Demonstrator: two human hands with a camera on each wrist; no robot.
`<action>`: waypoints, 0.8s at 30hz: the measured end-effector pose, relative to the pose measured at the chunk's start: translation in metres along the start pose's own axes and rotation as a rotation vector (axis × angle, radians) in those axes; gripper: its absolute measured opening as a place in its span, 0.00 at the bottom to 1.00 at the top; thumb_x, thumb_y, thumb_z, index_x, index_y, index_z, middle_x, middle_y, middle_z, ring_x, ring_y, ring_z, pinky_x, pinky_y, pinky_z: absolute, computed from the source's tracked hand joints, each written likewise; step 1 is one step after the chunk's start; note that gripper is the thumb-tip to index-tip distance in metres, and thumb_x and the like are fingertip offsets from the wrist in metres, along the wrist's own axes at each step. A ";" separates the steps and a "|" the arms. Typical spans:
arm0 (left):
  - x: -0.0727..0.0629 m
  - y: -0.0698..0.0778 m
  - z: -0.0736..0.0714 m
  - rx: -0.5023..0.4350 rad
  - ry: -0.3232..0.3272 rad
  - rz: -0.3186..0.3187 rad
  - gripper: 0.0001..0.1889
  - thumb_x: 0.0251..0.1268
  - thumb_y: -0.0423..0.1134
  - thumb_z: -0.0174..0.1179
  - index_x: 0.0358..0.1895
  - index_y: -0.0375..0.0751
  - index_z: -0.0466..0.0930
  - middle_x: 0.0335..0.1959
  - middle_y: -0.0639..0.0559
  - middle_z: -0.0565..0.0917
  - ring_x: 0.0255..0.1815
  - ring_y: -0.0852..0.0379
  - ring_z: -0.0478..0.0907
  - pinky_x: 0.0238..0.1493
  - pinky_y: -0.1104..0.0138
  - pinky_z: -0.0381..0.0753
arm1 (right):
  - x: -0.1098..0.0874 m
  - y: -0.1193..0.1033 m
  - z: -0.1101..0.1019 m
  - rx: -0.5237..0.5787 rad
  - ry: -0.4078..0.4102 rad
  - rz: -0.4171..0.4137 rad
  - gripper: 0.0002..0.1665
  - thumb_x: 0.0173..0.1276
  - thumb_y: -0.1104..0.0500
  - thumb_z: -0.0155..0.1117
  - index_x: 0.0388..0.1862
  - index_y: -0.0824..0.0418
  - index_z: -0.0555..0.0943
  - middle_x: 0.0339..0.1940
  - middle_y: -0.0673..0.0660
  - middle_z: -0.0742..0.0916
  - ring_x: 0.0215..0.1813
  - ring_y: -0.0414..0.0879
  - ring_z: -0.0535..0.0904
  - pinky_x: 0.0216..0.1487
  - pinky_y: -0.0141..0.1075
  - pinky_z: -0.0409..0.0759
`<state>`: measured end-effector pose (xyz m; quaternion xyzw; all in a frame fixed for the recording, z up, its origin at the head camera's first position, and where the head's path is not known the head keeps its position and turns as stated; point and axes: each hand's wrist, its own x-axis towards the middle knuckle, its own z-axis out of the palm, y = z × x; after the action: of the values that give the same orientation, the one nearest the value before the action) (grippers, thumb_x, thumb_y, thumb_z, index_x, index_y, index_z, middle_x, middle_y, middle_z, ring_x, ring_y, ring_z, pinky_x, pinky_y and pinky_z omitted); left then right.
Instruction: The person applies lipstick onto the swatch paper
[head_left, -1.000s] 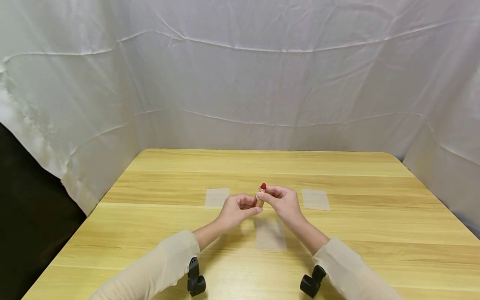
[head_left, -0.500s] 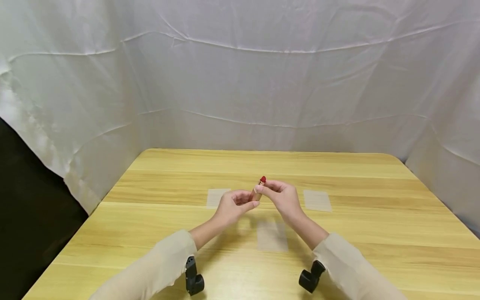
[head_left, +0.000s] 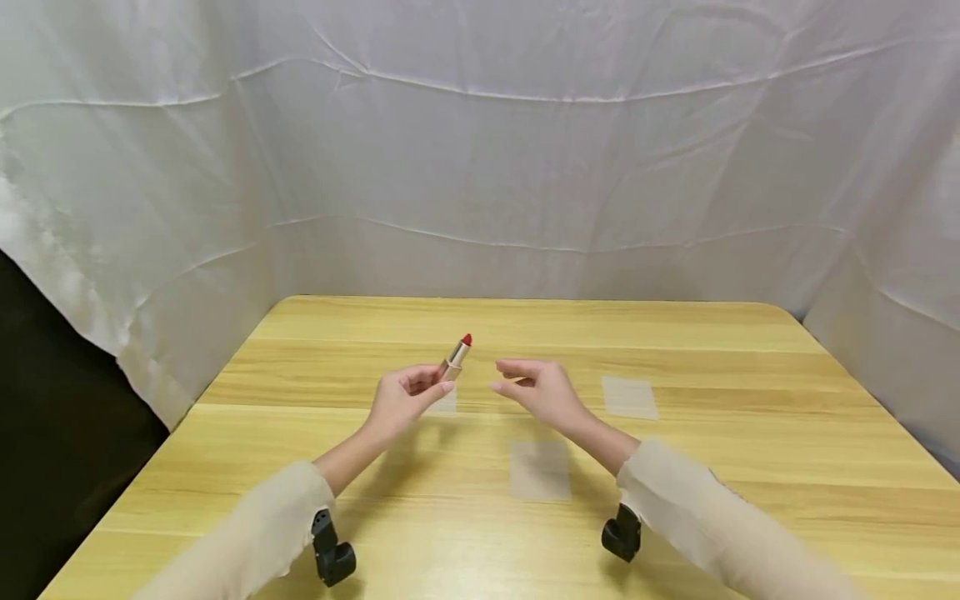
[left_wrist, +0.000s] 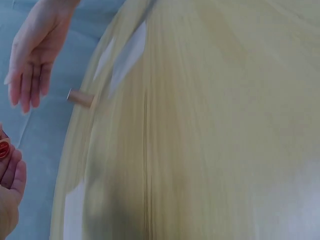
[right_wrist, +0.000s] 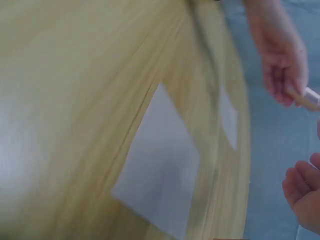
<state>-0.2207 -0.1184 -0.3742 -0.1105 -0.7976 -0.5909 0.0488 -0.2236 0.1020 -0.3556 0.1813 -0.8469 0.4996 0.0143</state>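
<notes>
Left hand (head_left: 397, 402): thumb and fingers pinching. Right hand (head_left: 551, 393): near it, thumb parted from fingers. Forearms (head_left: 258, 517) converge.

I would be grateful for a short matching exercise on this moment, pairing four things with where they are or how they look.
Column one
1. Lipstick
2. Right hand
3. Table
4. Cloth

Column two
A. hangs pale and creased along the far side
B. yellow, with wood grain
C. holds nothing, with a gap between thumb and fingers
D. red-tipped and tilted, held in the left hand

Right pairs: 1-D, 2-C, 3-B, 4-A.
</notes>
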 end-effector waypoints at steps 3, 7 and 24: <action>-0.002 -0.003 -0.014 0.048 0.032 -0.009 0.14 0.57 0.34 0.64 0.45 0.30 0.81 0.40 0.38 0.85 0.33 0.67 0.80 0.37 0.77 0.79 | 0.004 -0.003 0.002 -0.140 -0.033 -0.073 0.26 0.62 0.57 0.64 0.58 0.66 0.76 0.57 0.65 0.80 0.51 0.58 0.80 0.52 0.45 0.79; -0.004 -0.009 -0.028 0.132 0.044 -0.006 0.14 0.56 0.34 0.64 0.45 0.30 0.81 0.40 0.37 0.85 0.34 0.63 0.82 0.36 0.77 0.79 | 0.008 -0.005 0.003 -0.250 -0.078 -0.143 0.30 0.63 0.54 0.63 0.61 0.65 0.72 0.63 0.63 0.75 0.59 0.58 0.75 0.43 0.44 0.82; -0.006 -0.020 -0.049 0.279 0.000 0.035 0.13 0.55 0.32 0.65 0.42 0.27 0.81 0.36 0.35 0.85 0.29 0.58 0.81 0.27 0.77 0.78 | 0.033 0.005 0.032 -0.453 -0.241 -0.253 0.30 0.60 0.58 0.65 0.59 0.70 0.72 0.62 0.66 0.75 0.65 0.57 0.70 0.66 0.45 0.67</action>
<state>-0.2223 -0.1717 -0.3792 -0.1168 -0.8699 -0.4735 0.0741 -0.2513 0.0671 -0.3690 0.3360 -0.9032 0.2666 0.0157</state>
